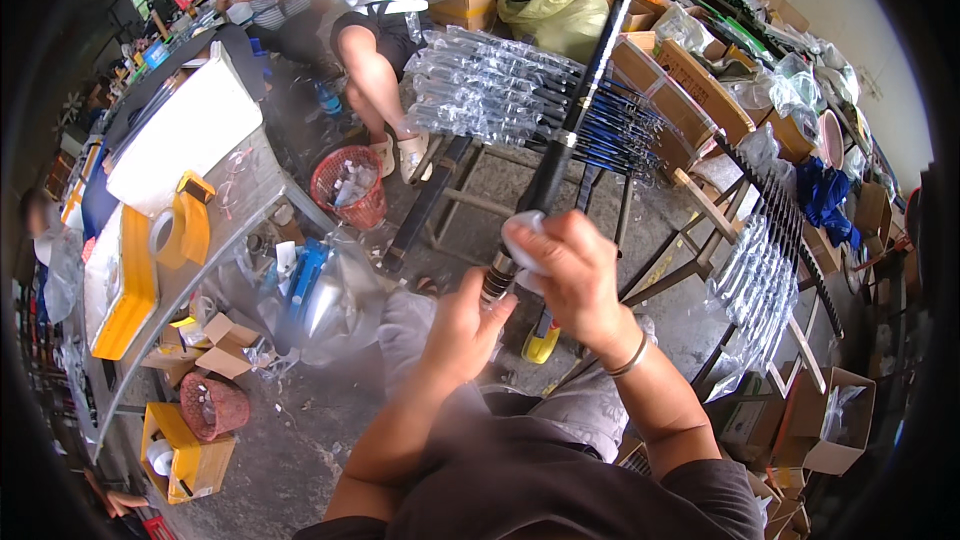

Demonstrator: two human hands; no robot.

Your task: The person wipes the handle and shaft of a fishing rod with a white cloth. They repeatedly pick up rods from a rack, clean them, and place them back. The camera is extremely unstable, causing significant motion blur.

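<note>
A long black fishing rod (545, 180) runs from between my hands up toward the top of the view, tilted to the right. My left hand (465, 325) is closed around its lower end, beside the silver rings (497, 278). Just above, my right hand (575, 270) pinches a whitish wad (525, 243), cloth or thin film, against the dark handle. Its fingers partly hide the wad and the rod. Beyond the rod, a stack of similar rods (480, 85) with plastic-wrapped handles rests on a metal stand (460, 205).
At left stands a table (235, 215) with yellow tape rolls (185, 225) and a white foam board (185, 135). Red baskets (350, 185) and cartons (190, 450) sit on the floor. More wrapped rods (755, 285) lean on a rack at right. Two people (375, 35) sit ahead.
</note>
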